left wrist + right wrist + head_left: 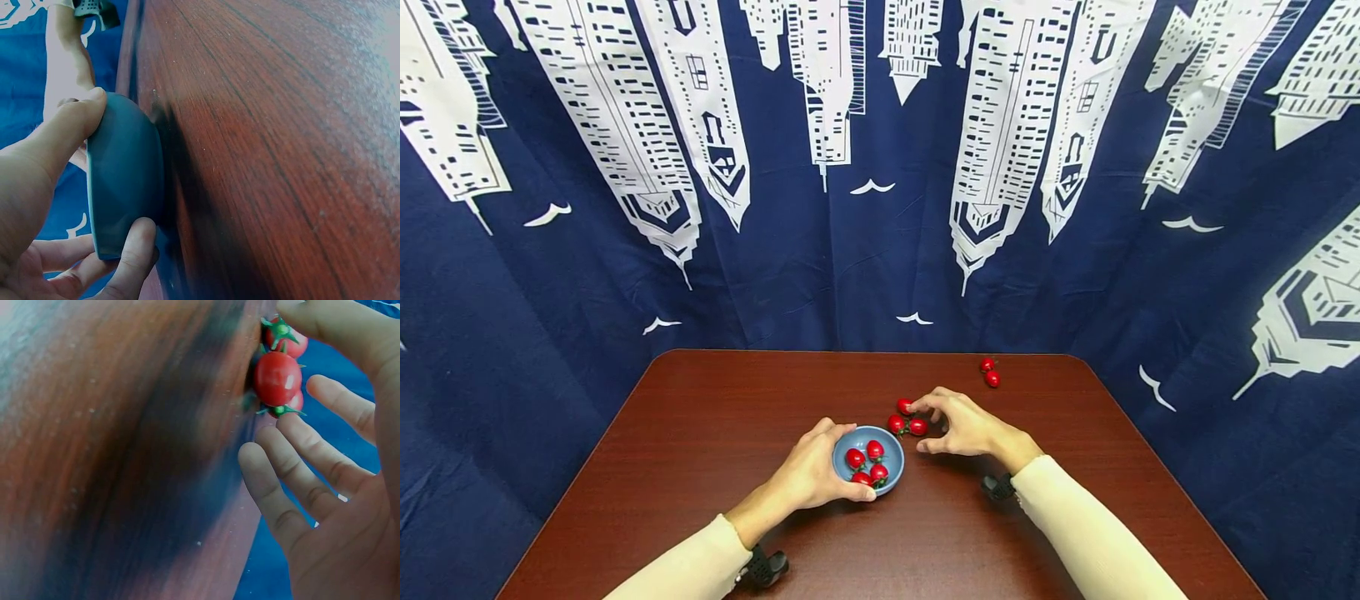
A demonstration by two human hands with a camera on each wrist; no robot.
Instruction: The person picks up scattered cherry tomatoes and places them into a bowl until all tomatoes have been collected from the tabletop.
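A small blue bowl [868,432] holds several red cherry tomatoes [875,451] with green stems. My left hand [814,471] grips the bowl by its left side, thumb at the near rim and fingers round the far side; the left wrist view shows the bowl's outer wall [125,175] between thumb and fingers. Just beyond the bowl's right side, three cherry tomatoes [917,427] lie close together on the table. My right hand [962,427] is beside them, thumb and fingers spread apart, an index fingertip right at the farthest tomato [905,407]. The right wrist view shows these tomatoes [277,379] past the fingertips.
Two more cherry tomatoes [992,379] lie near the back right of the brown wooden table [760,392]. A dark blue curtain [820,275] with white building prints hangs behind the table's far edge. Dark wrist devices [766,567] sit under both sleeves.
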